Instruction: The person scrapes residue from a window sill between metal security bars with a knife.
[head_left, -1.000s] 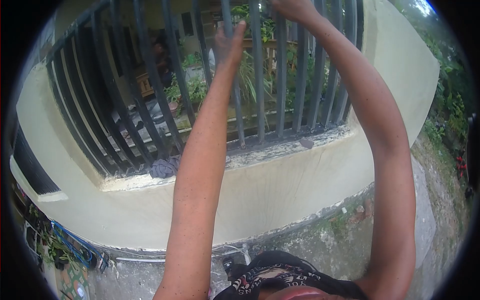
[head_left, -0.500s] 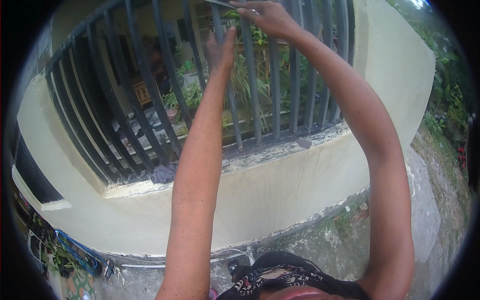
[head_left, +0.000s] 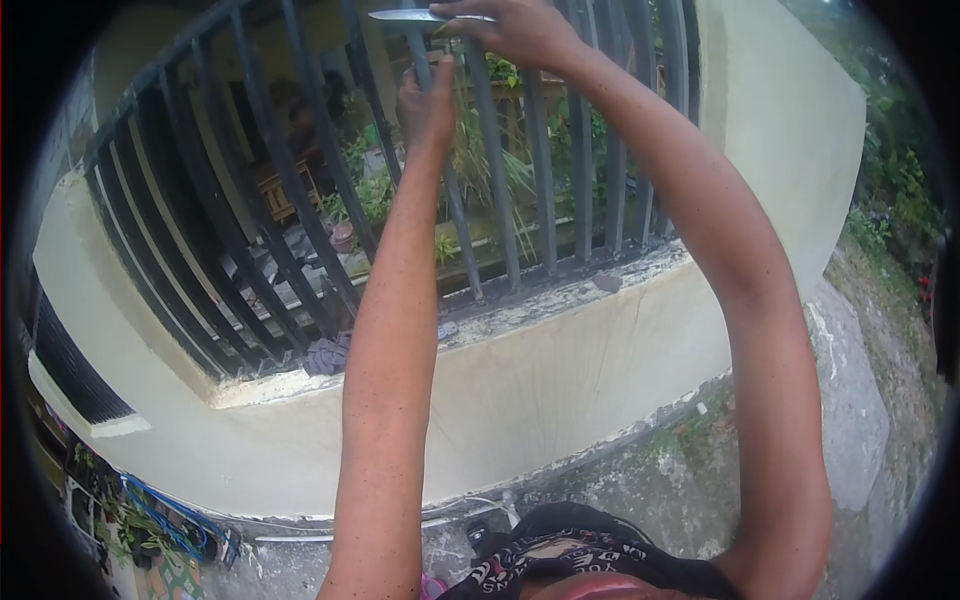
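Note:
My left hand reaches up to the dark window grille and grips one metal bar, thumb on one side and fingers on the other. Just above it, my right hand is closed on a knife. The bright blade points left and crosses in front of the same bar near the top of the view. The handle is mostly hidden in my fingers. Long green leaves hang behind the bars beside my left hand.
A grey cloth and a flat stone lie on the ledge below the bars. A cream wall runs under it. Blue hose and plants are at lower left. Wooden furniture shows inside.
The knife blade has come lower into view and lies nearly level, with my right hand slightly lower and further left. My left hand stays at the bar; the view has shifted a little.

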